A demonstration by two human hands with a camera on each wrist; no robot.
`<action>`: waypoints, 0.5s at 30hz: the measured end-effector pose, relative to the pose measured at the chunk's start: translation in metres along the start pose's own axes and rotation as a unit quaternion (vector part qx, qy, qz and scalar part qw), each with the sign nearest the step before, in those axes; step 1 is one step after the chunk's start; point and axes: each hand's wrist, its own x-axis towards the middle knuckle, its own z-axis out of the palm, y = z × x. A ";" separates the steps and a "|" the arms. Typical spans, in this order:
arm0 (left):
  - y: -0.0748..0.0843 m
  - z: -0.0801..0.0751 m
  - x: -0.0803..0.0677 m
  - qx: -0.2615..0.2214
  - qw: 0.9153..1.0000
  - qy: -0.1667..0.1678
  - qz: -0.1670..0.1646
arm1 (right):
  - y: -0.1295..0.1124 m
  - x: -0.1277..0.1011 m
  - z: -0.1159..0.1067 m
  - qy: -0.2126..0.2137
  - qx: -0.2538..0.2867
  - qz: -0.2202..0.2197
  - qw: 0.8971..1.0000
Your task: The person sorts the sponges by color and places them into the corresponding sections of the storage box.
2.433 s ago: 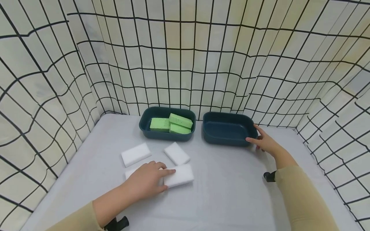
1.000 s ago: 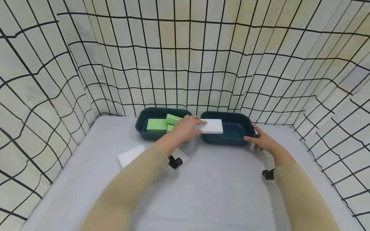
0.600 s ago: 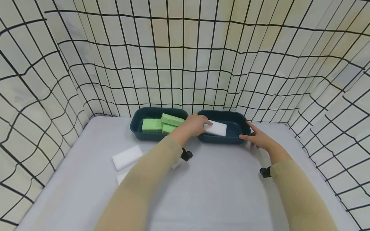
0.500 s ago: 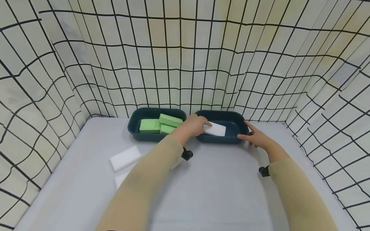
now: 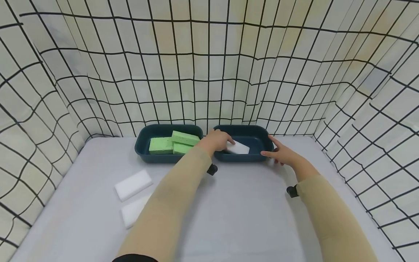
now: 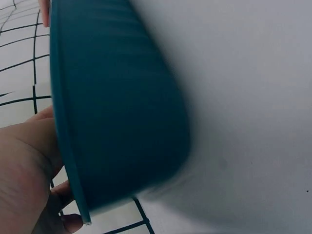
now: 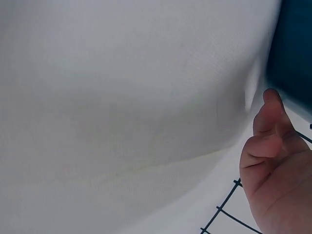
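Observation:
My left hand reaches over the left end of the right-hand dark teal bin. Its fingers hold a white sponge block that lies slanted inside the bin. In the left wrist view this hand shows at the rim, its fingers partly hidden behind the bin wall. My right hand grips the bin's right end, thumb on the front rim and index finger at the back corner. In the right wrist view the right hand has its lower fingers loosely bent beside the bin.
A second teal bin to the left holds several green sponges. White sponge blocks lie on the white-covered table, partly behind my left sleeve. Black wire mesh stands around the back and sides.
My left hand has carried a white sponge block from the table into the right-hand bin and lowered it there. The right hand stays at the bin's end. The head view has shifted right.

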 end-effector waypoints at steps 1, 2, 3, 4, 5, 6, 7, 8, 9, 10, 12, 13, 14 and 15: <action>-0.001 0.000 0.000 0.002 1.000 -0.001 -0.003 | -0.001 0.001 0.001 0.000 0.001 -0.002 1.000; -0.002 -0.001 0.000 0.005 1.000 -0.001 -0.006 | -0.003 0.001 0.001 0.000 0.001 -0.003 1.000; -0.003 -0.001 0.000 0.008 1.000 -0.002 -0.007 | -0.004 0.002 0.002 0.000 0.002 -0.003 1.000; -0.004 -0.002 0.001 0.009 1.000 0.000 -0.008 | -0.004 0.002 0.002 0.000 0.002 -0.002 1.000; -0.004 -0.002 0.001 0.011 1.000 0.001 -0.008 | -0.005 0.003 0.002 0.000 0.004 -0.001 1.000; -0.005 -0.002 0.001 0.013 1.000 0.002 -0.006 | -0.006 0.003 0.002 0.000 0.005 0.000 1.000; -0.005 -0.002 0.002 0.015 1.000 0.004 -0.005 | -0.006 0.003 0.003 0.001 0.004 0.002 1.000; -0.005 -0.001 0.002 0.018 1.000 0.006 -0.001 | -0.006 0.003 0.003 0.001 0.004 0.003 1.000; -0.005 -0.001 0.002 0.020 1.000 0.007 0.002 | -0.006 0.003 0.003 0.000 0.004 0.005 1.000; -0.005 -0.001 0.003 0.020 1.000 0.008 0.004 | -0.006 0.002 0.003 -0.001 0.003 0.006 1.000; -0.005 -0.001 0.004 0.020 1.000 0.012 0.010 | -0.005 0.002 0.003 0.000 0.002 0.009 1.000; -0.005 -0.001 0.004 0.017 1.000 0.015 0.011 | -0.004 0.002 0.002 0.001 0.001 0.010 1.000; -0.005 -0.002 0.004 0.014 1.000 0.018 0.014 | -0.003 0.001 0.002 0.001 0.000 0.011 1.000; -0.004 -0.002 0.005 0.010 1.000 0.022 0.017 | -0.002 0.001 0.001 0.002 -0.001 0.011 1.000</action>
